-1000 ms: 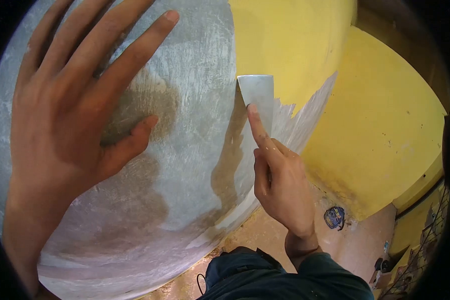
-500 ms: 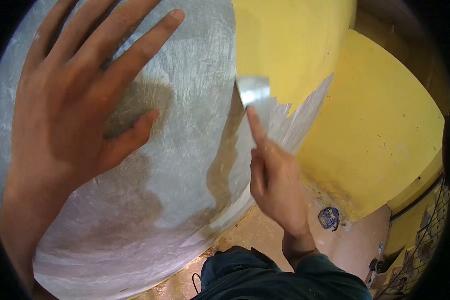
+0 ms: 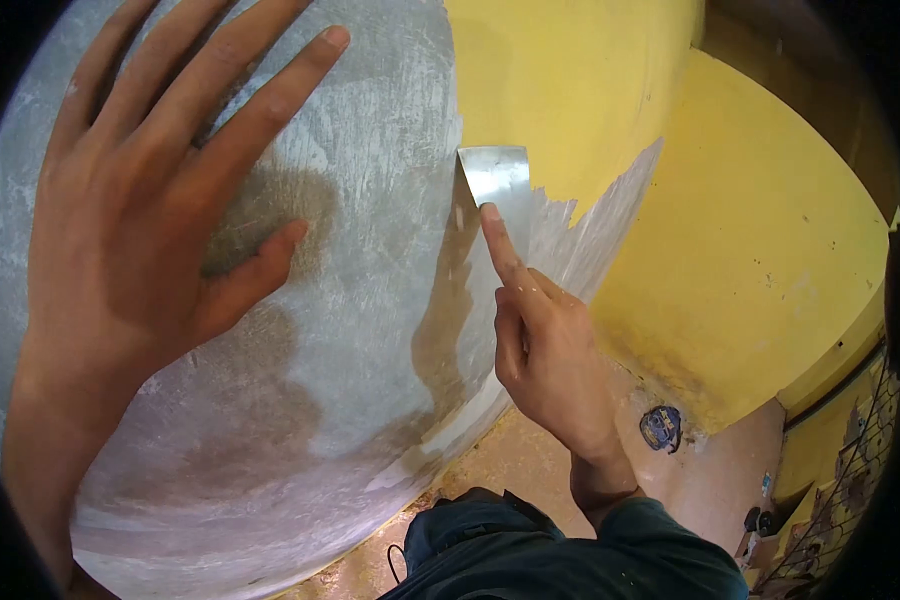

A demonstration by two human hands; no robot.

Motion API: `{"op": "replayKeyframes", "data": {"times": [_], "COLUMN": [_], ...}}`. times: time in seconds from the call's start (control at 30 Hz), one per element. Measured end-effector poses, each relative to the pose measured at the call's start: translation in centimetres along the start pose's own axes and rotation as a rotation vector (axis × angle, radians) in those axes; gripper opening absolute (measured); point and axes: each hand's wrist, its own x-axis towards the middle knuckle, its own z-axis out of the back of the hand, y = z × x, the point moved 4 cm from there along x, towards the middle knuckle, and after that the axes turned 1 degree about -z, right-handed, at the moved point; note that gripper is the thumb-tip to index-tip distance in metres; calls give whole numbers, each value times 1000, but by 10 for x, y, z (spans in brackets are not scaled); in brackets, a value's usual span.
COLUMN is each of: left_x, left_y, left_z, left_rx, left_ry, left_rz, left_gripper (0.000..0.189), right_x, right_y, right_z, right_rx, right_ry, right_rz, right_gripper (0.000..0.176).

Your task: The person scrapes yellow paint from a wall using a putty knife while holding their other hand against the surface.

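A wide metal scraper (image 3: 497,172) is gripped in my right hand (image 3: 552,345), with the index finger stretched along its blade. Its straight edge meets the lower border of the yellow paint (image 3: 570,90) on the wall. Left of and below the blade, the wall surface is bare and grey (image 3: 380,230), with pale streaks. My left hand (image 3: 135,230) is spread out in front of this grey area, fingers apart and holding nothing. Whether its palm touches the wall cannot be made out. The scraper's handle is hidden inside my right fist.
Another yellow wall (image 3: 760,240) stands to the right, stained along its foot. A dark blue crumpled bag-like object (image 3: 660,428) lies on the floor (image 3: 710,490). Wire mesh (image 3: 855,470) and small items are at the lower right.
The scraper and my right index finger appear slightly further left and up in view. My left hand stays spread, nearly in the same place.
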Motion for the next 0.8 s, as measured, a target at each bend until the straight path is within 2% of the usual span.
{"op": "replayKeyframes", "data": {"times": [0.23, 0.33, 0.43, 0.5, 0.8], "left_x": [-1, -3, -2, -2, -2], "left_y": [1, 0, 0, 1, 3], "left_z": [-4, -2, -4, -3, -2], "left_rx": [-9, -12, -9, -18, -9], "left_ry": [2, 4, -21, -13, -6], "left_rz": [8, 29, 16, 14, -21], "left_gripper": [103, 103, 102, 101, 104], "right_x": [21, 15, 26, 28, 19], "right_y": [6, 4, 7, 9, -4], "right_z": [13, 7, 13, 16, 10], "right_rx": [-28, -30, -43, -121, -88], "right_ry": [-91, -24, -103, -95, 12], "right_rz": [48, 40, 66, 69, 52], "right_gripper": [77, 77, 78, 78, 83]}}
